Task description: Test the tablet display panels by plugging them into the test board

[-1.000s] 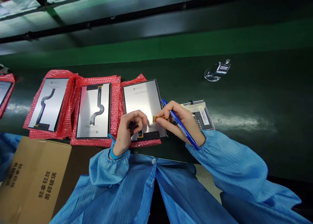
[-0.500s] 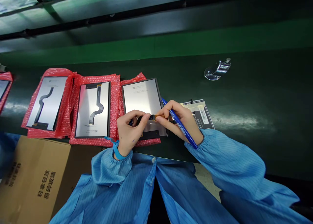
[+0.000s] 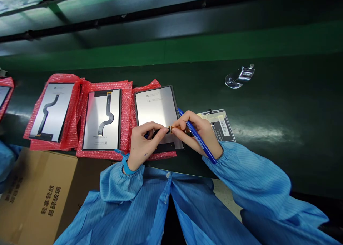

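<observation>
We worked at a long, dark green table (image 3: pixel 268 95), with a cardboard box (image 3: pixel 45 198) printed in Chinese standing just below its near edge, beside our blue smock sleeves (image 3: pixel 249 177). Another blue sleeve (image 3: pixel 6 159) showed at the far left. Along the table lay red bubble wrap sheets, each carrying a display panel face down. Two panels (image 3: pixel 102 120) to our left showed a black ribbon cable (image 3: pixel 108 113) curving across their silver backs, and a sliver of another lay at the left edge. Farther off on the right stood a chrome tally counter (image 3: pixel 239 76), and a labelled packet (image 3: pixel 221 125) lay just beyond our right hand.

The nearest panel (image 3: pixel 154 109) lay on its wrap (image 3: pixel 146 89), directly under our hands. Our left hand (image 3: pixel 146 143), with a blue strap (image 3: pixel 127 168) at the wrist, and our right hand (image 3: pixel 195 132) came together over it, both pinching a small gold connector (image 3: pixel 169 129) between the fingertips. The right hand also held a blue pen (image 3: pixel 199 139) against its palm.
</observation>
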A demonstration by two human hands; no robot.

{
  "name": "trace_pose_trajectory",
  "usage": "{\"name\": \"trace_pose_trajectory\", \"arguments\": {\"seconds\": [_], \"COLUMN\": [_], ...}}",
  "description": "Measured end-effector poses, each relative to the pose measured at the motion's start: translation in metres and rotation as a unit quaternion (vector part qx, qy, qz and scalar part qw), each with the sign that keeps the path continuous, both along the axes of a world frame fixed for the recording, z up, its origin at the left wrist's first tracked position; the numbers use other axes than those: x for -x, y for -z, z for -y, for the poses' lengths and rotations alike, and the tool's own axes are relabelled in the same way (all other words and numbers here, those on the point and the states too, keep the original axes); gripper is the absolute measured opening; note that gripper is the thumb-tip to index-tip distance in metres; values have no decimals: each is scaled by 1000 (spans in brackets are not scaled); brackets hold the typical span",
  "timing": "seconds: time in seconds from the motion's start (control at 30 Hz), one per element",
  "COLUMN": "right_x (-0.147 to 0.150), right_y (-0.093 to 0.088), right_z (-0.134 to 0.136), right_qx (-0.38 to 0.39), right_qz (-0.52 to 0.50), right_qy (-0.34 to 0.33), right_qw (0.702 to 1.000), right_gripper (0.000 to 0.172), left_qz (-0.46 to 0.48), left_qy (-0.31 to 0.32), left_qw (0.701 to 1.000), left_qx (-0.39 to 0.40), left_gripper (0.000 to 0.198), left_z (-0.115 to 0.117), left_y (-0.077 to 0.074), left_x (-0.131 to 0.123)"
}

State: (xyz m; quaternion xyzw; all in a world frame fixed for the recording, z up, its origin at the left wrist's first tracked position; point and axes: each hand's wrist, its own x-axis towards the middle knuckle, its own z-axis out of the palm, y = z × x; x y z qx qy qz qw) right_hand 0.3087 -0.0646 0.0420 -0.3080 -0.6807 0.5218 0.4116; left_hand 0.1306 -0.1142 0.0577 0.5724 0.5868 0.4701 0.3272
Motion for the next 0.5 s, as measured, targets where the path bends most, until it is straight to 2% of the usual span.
{"name": "trace_pose_trajectory", "arguments": {"seconds": [0.17, 0.5], "right_x": [0, 2], "right_y": [-3, -2], "right_z": [-1, 0], "right_qx": [-6, 2], "right_qz": [-12, -10], "right_qy": [-4, 4], "right_qw": [1000, 1000], "right_gripper": [25, 25], "left_qz": [-2, -2], "left_qy": [-15, -32], "left_qw": [1000, 999], "left_qx": [2, -28], "left_gripper": [19, 12], "left_z": [0, 1], "left_y": [0, -1], "left_x": [1, -7]}}
